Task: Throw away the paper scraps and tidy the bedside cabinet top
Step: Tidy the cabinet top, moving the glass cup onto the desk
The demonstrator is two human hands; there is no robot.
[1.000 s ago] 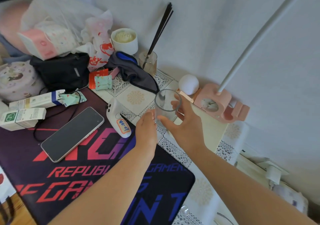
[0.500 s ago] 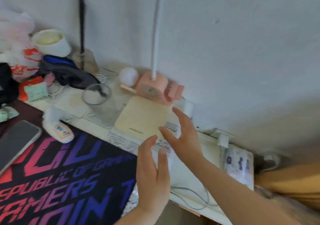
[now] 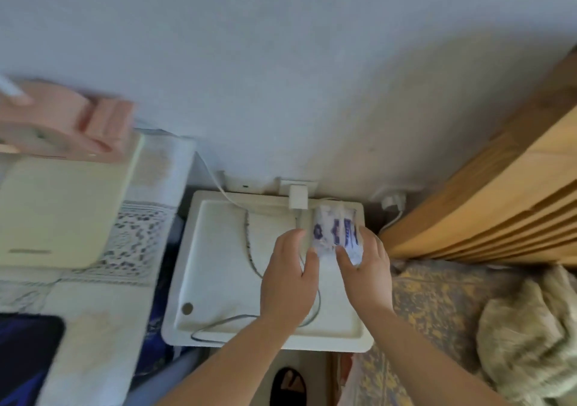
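Observation:
A small white bedside cabinet top [image 3: 218, 280] with a raised rim sits below the wall. At its back right lies a crinkled white packet with blue print [image 3: 334, 229]. My right hand [image 3: 367, 269] grips the packet's lower right side, thumb on its front. My left hand [image 3: 290, 277] lies flat beside it, its thumb and fingertips touching the packet's left edge. The picture is motion-blurred, so no loose paper scraps can be made out.
A white charger plug [image 3: 298, 198] and thin cables [image 3: 249, 249] lie on the cabinet top, and a small round disc [image 3: 187, 307] at its front left. A desk with lace cloth [image 3: 137, 237], cream pad [image 3: 59, 212] and pink lamp base [image 3: 62, 124] stands left. Wooden bed frame [image 3: 499, 193] and blanket [image 3: 530, 327] are on the right.
The view swung right from the cluttered desk to the small white cabinet. Both hands left the glass and moved down and right onto the blue-printed packet.

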